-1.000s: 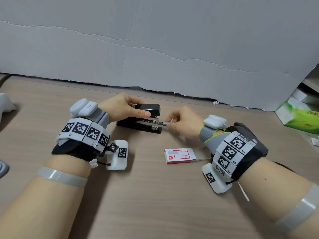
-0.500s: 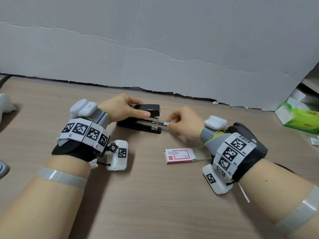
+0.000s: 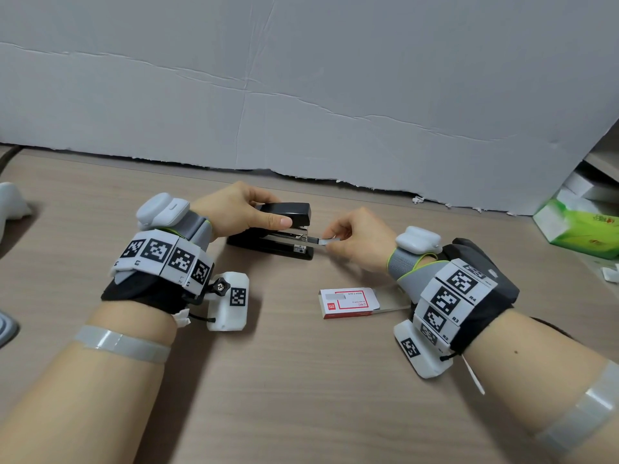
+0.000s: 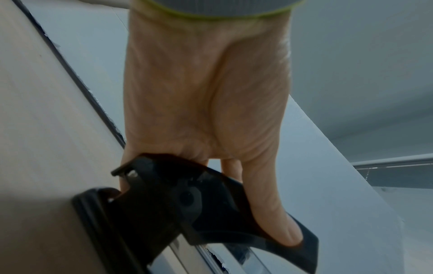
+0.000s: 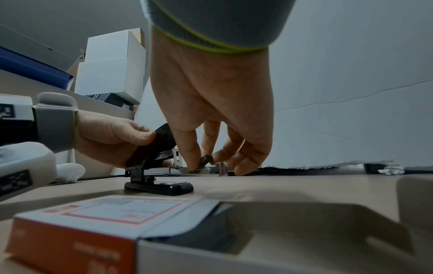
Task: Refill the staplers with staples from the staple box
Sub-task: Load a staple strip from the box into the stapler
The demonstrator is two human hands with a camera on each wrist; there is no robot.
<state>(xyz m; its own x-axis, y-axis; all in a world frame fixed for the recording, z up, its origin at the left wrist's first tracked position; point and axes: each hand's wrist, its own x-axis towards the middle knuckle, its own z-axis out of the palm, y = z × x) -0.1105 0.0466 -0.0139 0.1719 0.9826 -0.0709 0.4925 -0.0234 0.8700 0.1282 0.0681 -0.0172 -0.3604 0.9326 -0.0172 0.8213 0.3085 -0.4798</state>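
A black stapler (image 3: 273, 244) sits on the wooden desk with its top cover (image 3: 288, 214) lifted. My left hand (image 3: 244, 212) grips that cover, thumb pressed on its near side (image 4: 269, 213). My right hand (image 3: 355, 239) pinches a silver strip of staples (image 3: 323, 242) at the stapler's open front end, its tip in the metal channel. In the right wrist view the strip (image 5: 205, 161) sits between thumb and fingers, beside the stapler (image 5: 159, 178). The red and white staple box (image 3: 348, 302) lies nearer me, its flap open on the right (image 5: 121, 228).
A grey cardboard sheet (image 3: 301, 95) stands along the desk's back edge. A green tissue box (image 3: 579, 229) and white boxes sit at the far right. White objects (image 3: 13, 204) lie at the left edge. Bare desk (image 3: 301, 396) stretches in front of me.
The strip of staples has barely moved at the stapler's front; both hands hold about the same places.
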